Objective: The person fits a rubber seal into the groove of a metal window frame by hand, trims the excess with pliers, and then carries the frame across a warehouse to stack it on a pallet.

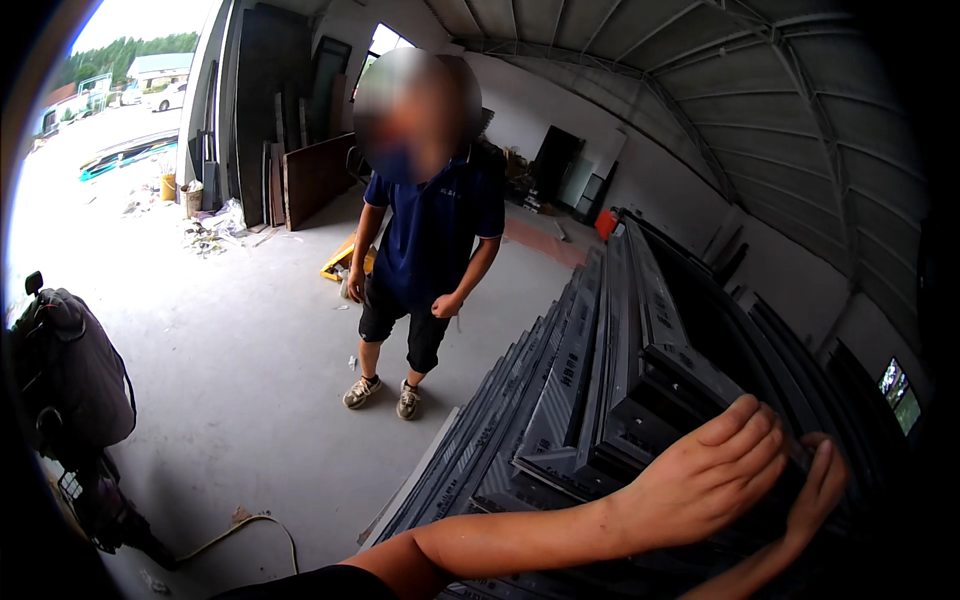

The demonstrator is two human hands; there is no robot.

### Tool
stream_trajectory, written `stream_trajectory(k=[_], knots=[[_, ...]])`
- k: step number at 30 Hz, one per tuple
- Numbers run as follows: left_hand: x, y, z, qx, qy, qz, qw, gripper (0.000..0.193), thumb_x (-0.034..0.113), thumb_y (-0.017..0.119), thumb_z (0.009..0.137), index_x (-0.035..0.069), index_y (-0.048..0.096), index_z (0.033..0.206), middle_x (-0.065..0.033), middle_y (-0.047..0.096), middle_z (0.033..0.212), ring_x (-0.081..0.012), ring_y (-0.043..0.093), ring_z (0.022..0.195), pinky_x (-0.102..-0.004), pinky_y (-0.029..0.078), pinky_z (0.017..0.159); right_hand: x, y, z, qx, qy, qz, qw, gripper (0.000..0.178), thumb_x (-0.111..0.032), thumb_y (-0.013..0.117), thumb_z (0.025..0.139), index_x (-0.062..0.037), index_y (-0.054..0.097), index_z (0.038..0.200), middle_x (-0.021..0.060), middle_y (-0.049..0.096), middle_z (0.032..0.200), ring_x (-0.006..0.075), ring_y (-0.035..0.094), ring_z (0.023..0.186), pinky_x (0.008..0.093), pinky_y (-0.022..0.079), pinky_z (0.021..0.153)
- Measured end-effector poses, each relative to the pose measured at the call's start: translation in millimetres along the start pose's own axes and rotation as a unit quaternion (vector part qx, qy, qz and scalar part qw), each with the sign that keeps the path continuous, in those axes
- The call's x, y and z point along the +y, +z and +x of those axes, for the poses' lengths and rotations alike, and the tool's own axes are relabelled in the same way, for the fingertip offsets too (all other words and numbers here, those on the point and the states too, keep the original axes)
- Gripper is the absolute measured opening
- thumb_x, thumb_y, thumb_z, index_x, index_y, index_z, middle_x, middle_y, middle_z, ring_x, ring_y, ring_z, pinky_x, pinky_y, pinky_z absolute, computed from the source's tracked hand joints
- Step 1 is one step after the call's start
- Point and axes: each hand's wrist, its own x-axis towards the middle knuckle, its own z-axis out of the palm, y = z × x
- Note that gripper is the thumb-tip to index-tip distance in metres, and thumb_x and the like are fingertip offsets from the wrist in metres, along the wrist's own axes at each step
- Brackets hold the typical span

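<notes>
My left hand [728, 468] reaches across to the right, over the near end of a stack of long dark grey frames [560, 400]. Its fingers are curled closed, and whatever lies inside them is hidden. Close beside it, farther right, my right hand [822, 485] has bent fingers pressed together. Deep shadow hides what it grips, if anything. Both hands are at the corner of an upper frame [690, 368] with printed film along its edge. The stacked frames lean side by side, running away from me.
A person [430, 230] in a dark blue shirt and black shorts stands across the stack. On the left is a parked scooter [85, 400], with a cable [270, 518] on the floor near it. Panels [315, 180] lean by the open doorway, beside scattered rubbish [215, 230].
</notes>
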Motion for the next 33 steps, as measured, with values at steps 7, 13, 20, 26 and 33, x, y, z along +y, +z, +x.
stream_trajectory(k=[7,13,20,26,33], knots=[[0.7,-10.6,6.3,-0.085,-0.011,0.005,0.996,0.029,0.023,0.060,0.082,0.001,0.061,0.101,-0.0100,0.059,0.103,-0.0242,0.056,0.102,-0.0388,0.043,0.094,-0.8,1.1,1.8,0.013,-0.044,-0.033,0.998,0.034,-0.017,0.041,0.097,0.0039,0.063,0.084,0.0156,0.064,0.076,0.0270,0.061,0.071,0.0353,0.046,0.067],[8.8,-34.2,26.4,-0.219,-0.083,-0.031,0.972,0.032,0.021,0.061,0.084,0.001,0.061,0.110,-0.0111,0.060,0.111,-0.0230,0.057,0.108,-0.0358,0.043,0.096,-14.5,5.0,6.2,0.038,-0.048,-0.012,0.998,0.031,-0.019,0.047,0.092,0.0005,0.067,0.079,0.0123,0.065,0.070,0.0246,0.061,0.064,0.0341,0.045,0.061],[14.4,-34.7,38.7,-0.227,-0.072,-0.071,0.969,0.036,0.023,0.069,0.080,0.002,0.061,0.108,-0.0105,0.060,0.108,-0.0245,0.057,0.104,-0.0384,0.043,0.092,-10.5,-12.6,1.6,0.066,-0.064,-0.070,0.993,0.026,-0.019,0.051,0.091,-0.0029,0.070,0.081,0.0127,0.068,0.074,0.0286,0.066,0.069,0.0373,0.049,0.063],[12.2,-18.9,18.7,-0.265,-0.057,0.039,0.962,0.030,0.014,0.061,0.087,0.007,0.060,0.116,-0.0113,0.060,0.112,-0.0297,0.055,0.108,-0.0439,0.037,0.097,-9.0,-6.1,-29.6,0.080,-0.136,-0.084,0.984,0.043,-0.027,0.066,0.083,-0.0069,0.058,0.120,0.0146,0.064,0.100,0.0319,0.058,0.100,0.0415,0.046,0.089],[-25.8,-21.3,-1.8,-0.280,0.077,0.134,0.947,0.036,0.022,0.048,0.098,0.010,0.053,0.132,-0.0089,0.056,0.128,-0.0251,0.050,0.123,-0.0416,0.037,0.107,-2.4,-178.4,-218.4,0.004,-0.005,-0.373,0.928,0.071,-0.036,0.068,0.080,-0.0110,0.042,0.141,0.0077,0.064,0.089,0.0283,0.057,0.078,0.0433,0.049,0.081]])
